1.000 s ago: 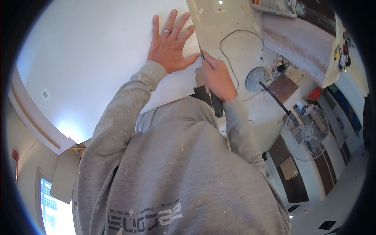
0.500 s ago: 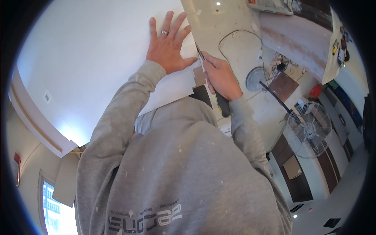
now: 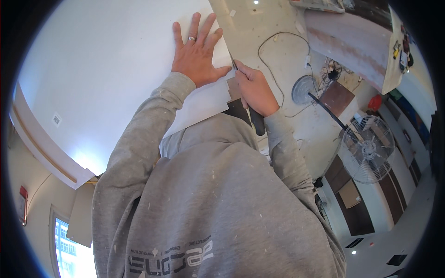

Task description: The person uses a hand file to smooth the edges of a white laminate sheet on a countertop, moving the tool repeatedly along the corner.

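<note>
My left hand (image 3: 197, 62) lies flat with spread fingers on a large white panel (image 3: 116, 60), close to its right edge; a ring is on one finger. In my right hand (image 3: 257, 91) is a file (image 3: 258, 124), gripped partway along its length. Its narrow dark blade runs against the panel's edge, just beyond my left thumb, and its black handle points back toward my body. My fingers hide the middle of it. By the panel's near right corner, a stepped notch shows brown and dark pieces (image 3: 238, 110) beneath.
A standing fan (image 3: 368, 148) with a round base is on the floor to the right. A cable (image 3: 260, 51) loops over the floor near a brown square board (image 3: 337, 98). At the far right, a bench (image 3: 347, 44) carries several small tools.
My right hand and the file have shifted slightly left and toward my body along the panel edge. My left hand stays flat on the panel.
</note>
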The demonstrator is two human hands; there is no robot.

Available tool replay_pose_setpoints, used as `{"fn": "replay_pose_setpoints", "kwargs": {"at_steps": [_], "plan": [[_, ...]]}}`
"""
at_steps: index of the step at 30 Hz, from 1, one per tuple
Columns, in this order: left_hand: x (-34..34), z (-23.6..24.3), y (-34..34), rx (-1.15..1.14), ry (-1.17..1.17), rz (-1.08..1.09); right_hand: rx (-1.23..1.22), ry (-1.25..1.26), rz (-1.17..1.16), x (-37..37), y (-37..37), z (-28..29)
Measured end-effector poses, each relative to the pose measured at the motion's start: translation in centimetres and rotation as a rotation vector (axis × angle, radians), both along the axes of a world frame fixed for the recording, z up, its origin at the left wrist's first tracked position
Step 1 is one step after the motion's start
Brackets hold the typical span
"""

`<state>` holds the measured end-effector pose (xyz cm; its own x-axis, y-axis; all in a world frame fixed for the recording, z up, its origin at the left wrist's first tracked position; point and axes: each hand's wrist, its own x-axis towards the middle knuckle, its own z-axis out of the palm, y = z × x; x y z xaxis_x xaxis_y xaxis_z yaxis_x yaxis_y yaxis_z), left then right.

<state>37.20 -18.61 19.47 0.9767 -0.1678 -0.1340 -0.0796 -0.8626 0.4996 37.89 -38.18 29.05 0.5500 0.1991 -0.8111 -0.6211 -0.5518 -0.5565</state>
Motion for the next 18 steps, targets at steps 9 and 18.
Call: {"fn": "replay_pose_setpoints", "kwargs": {"at_steps": [9, 18], "plan": [[-0.4, -0.1, -0.2, -0.013, -0.013, 0.033, -0.019, 0.008, 0.035, -0.3, -0.3, -0.3], [-0.4, 0.0, -0.2, -0.031, -0.032, 0.042, -0.021, -0.008, 0.026, -1.1, -0.4, -0.3]]}}
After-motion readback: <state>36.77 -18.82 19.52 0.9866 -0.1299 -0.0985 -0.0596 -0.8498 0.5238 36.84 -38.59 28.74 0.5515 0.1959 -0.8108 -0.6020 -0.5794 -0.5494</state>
